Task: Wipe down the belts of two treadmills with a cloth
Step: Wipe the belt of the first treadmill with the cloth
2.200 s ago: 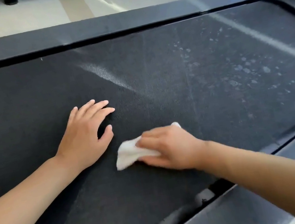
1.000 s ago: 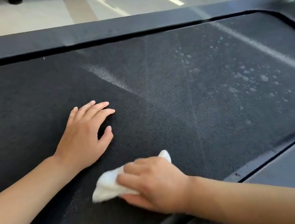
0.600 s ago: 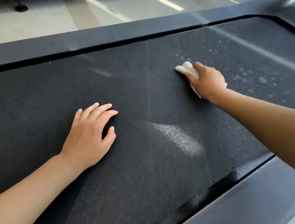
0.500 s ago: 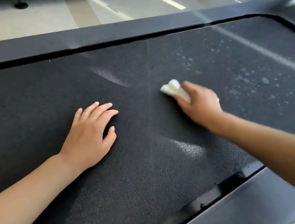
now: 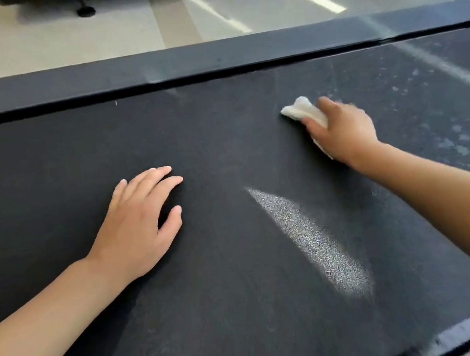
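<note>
The right hand grips the cloth against the belt, and the pale spots lie just to its right, nearer it than the flat, relaxed left hand.

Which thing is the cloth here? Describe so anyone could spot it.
Start at the wide black treadmill belt filling the frame. Toward its far right, the right hand presses down on the cloth, the only white, crumpled thing on the belt.
</note>
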The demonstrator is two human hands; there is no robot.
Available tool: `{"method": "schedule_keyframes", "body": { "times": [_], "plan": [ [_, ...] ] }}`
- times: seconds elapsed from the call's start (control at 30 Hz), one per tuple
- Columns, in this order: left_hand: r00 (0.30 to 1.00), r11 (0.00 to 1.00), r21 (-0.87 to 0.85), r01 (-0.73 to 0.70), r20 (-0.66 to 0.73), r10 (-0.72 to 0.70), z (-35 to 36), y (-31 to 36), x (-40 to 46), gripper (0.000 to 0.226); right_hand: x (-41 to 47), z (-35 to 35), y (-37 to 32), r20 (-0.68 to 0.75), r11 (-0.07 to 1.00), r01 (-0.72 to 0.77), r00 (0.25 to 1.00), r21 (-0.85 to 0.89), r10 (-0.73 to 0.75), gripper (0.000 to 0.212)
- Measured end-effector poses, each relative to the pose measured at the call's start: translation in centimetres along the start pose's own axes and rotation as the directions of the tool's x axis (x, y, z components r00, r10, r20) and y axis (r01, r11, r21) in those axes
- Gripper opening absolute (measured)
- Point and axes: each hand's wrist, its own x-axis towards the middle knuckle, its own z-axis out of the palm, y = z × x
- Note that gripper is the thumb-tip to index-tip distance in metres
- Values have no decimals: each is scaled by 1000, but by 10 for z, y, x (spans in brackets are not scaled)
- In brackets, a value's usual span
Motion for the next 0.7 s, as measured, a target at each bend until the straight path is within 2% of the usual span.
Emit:
{"method": "schedule_keyframes", "body": {
  "times": [0.03,0.1,0.27,0.33,0.4,0.5,0.6,0.63,0.7],
  "plan": [
    [1000,1000,-6,6,-11,-6,0,0,0,56,21,4,-2,2,998,-58,998,-20,58,31],
    [1000,1000,-9,7,-30,-8,2,3,0,55,45,20,-26,1,999,-43,999,-24,43,33],
    [997,999,-30,19,-75,-21,0,3,4,50,26,48,-144,56,954,259,961,151,-269,24],
    [995,999,-33,18,-95,-21,0,4,5,48,-5,50,-181,77,882,416,894,223,-441,23],
    [992,998,-61,29,-124,-36,0,6,5,39,-28,52,-194,82,806,508,829,304,-553,22],
    [990,997,-63,48,-133,-56,-2,8,5,30,-32,56,-187,57,755,527,805,389,-591,24],
    [992,997,-30,69,-99,-71,-3,8,4,32,-22,52,-183,76,740,555,779,380,-623,28],
    [993,997,-19,79,-86,-81,-3,8,4,34,-13,51,-182,89,760,549,788,349,-610,29],
    [993,995,-10,97,-69,-97,-3,8,3,36,17,53,-178,104,846,466,857,259,-504,30]
  ]
}}
